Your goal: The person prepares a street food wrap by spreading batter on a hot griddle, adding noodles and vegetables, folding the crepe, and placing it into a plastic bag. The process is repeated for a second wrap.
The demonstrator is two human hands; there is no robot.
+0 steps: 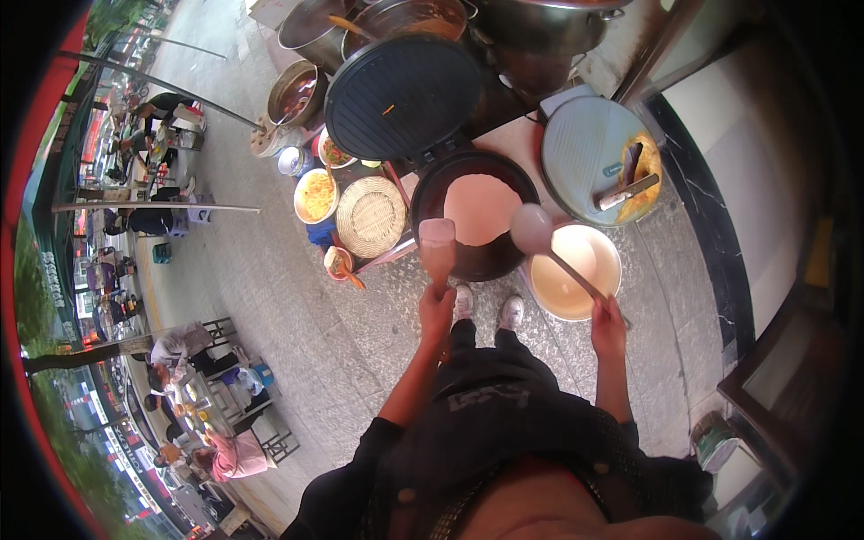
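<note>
My left hand (437, 312) grips the handle of a flat spatula (439, 246), its pale blade just left of the round griddle's rim. In my right hand (609, 327) is the long handle of a ladle (532, 229), whose bowl hangs over the griddle's right edge. Pale batter (480, 208) covers much of the dark electric griddle (432, 182), its ridged lid (405, 98) raised behind. Below the ladle, to the right, a wide bowl (577, 297) holds creamy liquid.
A second griddle (580, 158) is closed, with browned residue on its lid. Left of the open griddle are a woven tray (372, 217), a bowl of yellow shreds (316, 196) and a small bowl (339, 263). Large pots (314, 37) stand beyond. People sit at tables far left.
</note>
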